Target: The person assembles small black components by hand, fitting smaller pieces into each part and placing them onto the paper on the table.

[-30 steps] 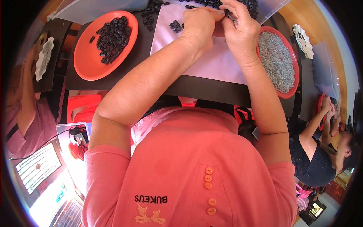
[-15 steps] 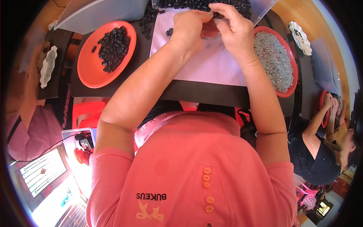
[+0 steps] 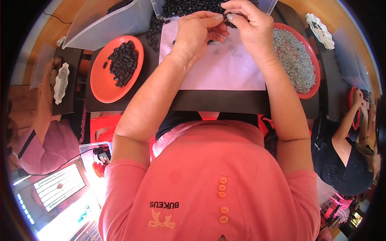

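Observation:
My left hand [image 3: 195,34] and my right hand [image 3: 254,32] meet over a pale pink sheet [image 3: 225,74]. Their thumbs and fingers are pinched together around a small black plastic piece [image 3: 226,18], mostly covered by the fingertips. Below the hands, a few small see-through pieces [image 3: 234,51] lie on the sheet. An orange dish [image 3: 102,86] with a pile of black pieces [image 3: 123,62] stands to the left. By my right wrist is a red dish [image 3: 314,60] full of small grey see-through pieces [image 3: 293,58].
A see-through bin [image 3: 157,9] heaped with black pieces stands at the far side, with another plastic bin [image 3: 108,26] to its left. Loose black pieces [image 3: 152,38] lie between them on the dark table [image 3: 219,100]. Co-workers sit on both sides, near white scalloped trays [image 3: 320,32].
The view has shifted slightly. My hands stay joined at the fingertips over the sheet, and the left fingers have curled a little differently. More see-through pieces on the sheet are now visible.

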